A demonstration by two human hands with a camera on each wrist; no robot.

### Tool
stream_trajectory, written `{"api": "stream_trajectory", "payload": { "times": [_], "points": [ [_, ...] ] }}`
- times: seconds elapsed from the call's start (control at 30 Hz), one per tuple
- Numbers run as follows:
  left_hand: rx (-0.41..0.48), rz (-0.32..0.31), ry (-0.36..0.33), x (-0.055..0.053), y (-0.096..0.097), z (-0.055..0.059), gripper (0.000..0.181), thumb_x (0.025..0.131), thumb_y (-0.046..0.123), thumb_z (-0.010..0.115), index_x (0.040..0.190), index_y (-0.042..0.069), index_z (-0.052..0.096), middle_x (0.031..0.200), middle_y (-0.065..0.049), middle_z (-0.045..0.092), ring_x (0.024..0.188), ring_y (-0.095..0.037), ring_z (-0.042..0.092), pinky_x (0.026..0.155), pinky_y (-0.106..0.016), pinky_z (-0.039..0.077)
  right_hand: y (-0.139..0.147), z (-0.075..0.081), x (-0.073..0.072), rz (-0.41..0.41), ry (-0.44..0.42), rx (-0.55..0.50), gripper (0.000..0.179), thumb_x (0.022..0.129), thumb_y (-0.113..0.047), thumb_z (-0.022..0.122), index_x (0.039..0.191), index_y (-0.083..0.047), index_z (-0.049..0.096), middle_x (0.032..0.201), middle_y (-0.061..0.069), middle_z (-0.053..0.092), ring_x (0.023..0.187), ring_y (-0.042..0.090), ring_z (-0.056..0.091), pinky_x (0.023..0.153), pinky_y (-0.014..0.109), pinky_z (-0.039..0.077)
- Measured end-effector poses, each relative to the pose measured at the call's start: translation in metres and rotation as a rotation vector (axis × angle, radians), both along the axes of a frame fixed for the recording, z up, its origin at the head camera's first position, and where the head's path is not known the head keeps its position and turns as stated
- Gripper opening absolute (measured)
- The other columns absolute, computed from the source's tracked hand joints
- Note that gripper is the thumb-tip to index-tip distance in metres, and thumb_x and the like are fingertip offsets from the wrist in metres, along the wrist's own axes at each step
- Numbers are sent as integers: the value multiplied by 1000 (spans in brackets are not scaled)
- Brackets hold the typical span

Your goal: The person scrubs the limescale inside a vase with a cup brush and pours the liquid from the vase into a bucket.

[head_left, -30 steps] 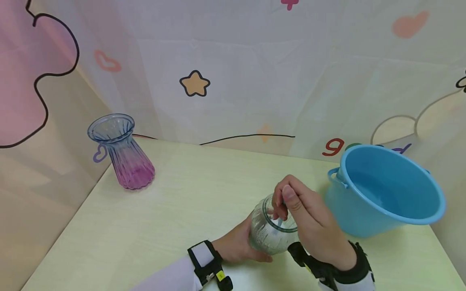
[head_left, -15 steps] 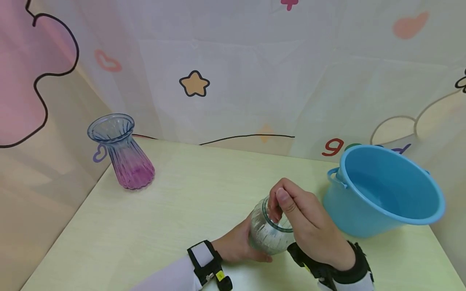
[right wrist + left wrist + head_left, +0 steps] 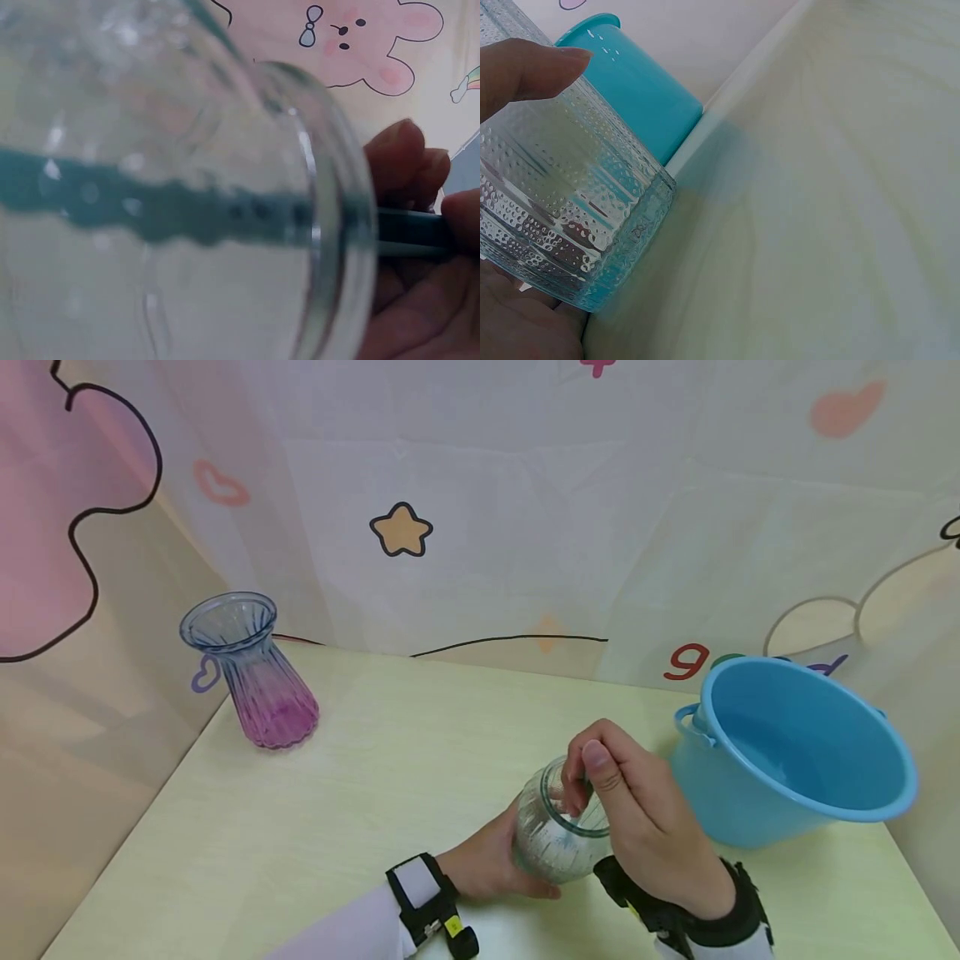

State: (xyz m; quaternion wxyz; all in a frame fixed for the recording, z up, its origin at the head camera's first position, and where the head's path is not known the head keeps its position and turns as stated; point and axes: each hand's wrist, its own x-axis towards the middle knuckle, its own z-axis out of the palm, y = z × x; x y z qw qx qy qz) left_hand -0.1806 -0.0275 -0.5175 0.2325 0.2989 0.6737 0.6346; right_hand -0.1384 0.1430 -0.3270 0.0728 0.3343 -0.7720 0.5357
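Note:
A clear glass jar with a bumpy surface stands on the table toward the front. My left hand grips its side, with the thumb across the glass in the left wrist view. Above the jar's mouth, my right hand holds a slim teal handle between curled fingers. In the right wrist view the handle runs through the mouth into the jar, blurred behind the glass. What is at its inner end cannot be made out.
A light blue bucket stands to the right, close to my right hand. At the back left is a ribbed glass vase, blue above and pink below. A printed cloth backdrop rises behind the pale table.
My right hand dips slightly left and down over the jar, then comes back up and to the right, still holding the handle. My left hand and the jar stay almost in place.

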Motion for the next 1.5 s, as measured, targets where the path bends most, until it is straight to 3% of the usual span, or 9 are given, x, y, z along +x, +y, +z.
{"api": "stream_trajectory", "payload": {
  "times": [0.23,0.47,0.57,0.87,1.13,1.5],
  "points": [
    [13,-12,10,-1,0,1,115,72,8,92,156,43,21,151,9,46,136,-11,47,118,-31,34,0,-1,-1,-10,86,-127,23,107,8,33,96,1,52,75,1,54,68,13,56,67,25,53],
    [51,-33,26,-2,1,-1,115,73,5,91,157,41,21,153,7,45,138,-13,47,118,-32,35,2,2,2,-44,111,-229,24,107,9,31,94,6,52,75,2,55,66,13,56,63,26,52],
    [54,-37,19,-2,1,-2,115,74,4,90,158,40,20,154,7,44,139,-13,47,118,-33,35,3,2,1,-13,128,-312,24,107,8,29,92,9,47,75,5,53,65,14,54,58,28,50],
    [57,-34,23,-1,1,-4,116,73,2,90,160,33,20,156,7,45,143,-14,46,120,-35,34,7,2,1,196,150,-658,26,110,-2,27,93,10,42,72,11,42,59,19,47,49,33,43],
    [21,-7,24,0,0,-4,112,73,4,91,157,35,25,154,5,47,139,-14,50,119,-36,36,6,10,6,207,180,-937,30,111,-6,29,90,11,43,65,12,36,53,20,38,47,30,36],
    [40,-17,18,0,0,-4,111,73,3,91,156,36,26,155,5,46,137,-13,51,117,-33,36,4,12,6,233,155,-1015,33,112,-7,28,88,11,43,64,9,29,51,16,29,46,27,16]
  ]
}}
